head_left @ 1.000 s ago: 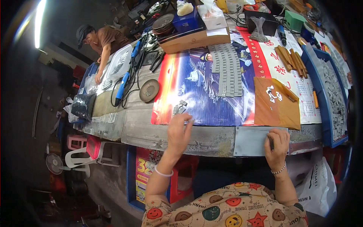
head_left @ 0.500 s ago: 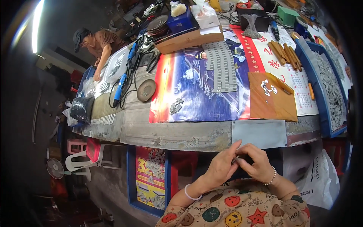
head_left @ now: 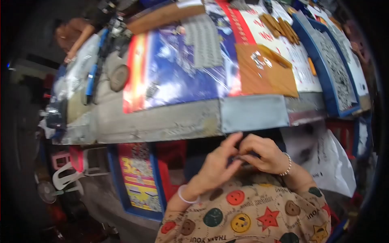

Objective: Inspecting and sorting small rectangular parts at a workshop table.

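My left hand [head_left: 214, 170] and my right hand [head_left: 262, 150] are held together in front of my patterned shirt, below the grey metal table edge [head_left: 174, 121]. The right fingers pinch a small dark piece [head_left: 242, 158]. The stretched left fingertips touch the same piece, but whether they grip it is unclear. A white band sits on my left wrist and a bead bracelet on my right. The piece itself is too small and blurred to identify.
On the table lie a blue-and-red plastic sheet [head_left: 178, 77], a grey keypad mat [head_left: 202, 40], brown cardboard [head_left: 263, 71], a blue tray of grey parts [head_left: 338, 73] and a round disc [head_left: 119, 77]. Another person [head_left: 77, 32] works at the far left. Below hang a white bag [head_left: 328, 162] and a poster board [head_left: 137, 178].
Both hands left the table's front edge, dropped toward my lap and came together. They stay joined there, and the view has tilted down and closer.
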The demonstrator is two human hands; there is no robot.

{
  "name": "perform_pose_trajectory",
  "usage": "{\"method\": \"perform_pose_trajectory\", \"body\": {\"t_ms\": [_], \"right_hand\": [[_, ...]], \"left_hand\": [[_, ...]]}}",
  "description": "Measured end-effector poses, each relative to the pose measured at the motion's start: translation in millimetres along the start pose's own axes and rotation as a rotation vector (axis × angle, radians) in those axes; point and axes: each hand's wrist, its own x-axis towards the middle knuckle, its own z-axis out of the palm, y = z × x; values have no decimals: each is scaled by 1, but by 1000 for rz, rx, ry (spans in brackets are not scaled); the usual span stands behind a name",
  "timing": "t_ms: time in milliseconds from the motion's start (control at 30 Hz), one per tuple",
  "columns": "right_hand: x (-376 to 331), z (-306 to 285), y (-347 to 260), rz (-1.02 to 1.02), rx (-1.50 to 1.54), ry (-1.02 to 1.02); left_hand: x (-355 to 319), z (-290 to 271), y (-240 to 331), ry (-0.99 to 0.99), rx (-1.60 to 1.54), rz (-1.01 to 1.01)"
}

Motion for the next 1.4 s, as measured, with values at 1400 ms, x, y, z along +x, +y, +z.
{"method": "perform_pose_trajectory", "body": {"t_ms": [1400], "right_hand": [[0,-5,19,396,280,113]], "left_hand": [[2,19,-12,180,-504,-343]]}}
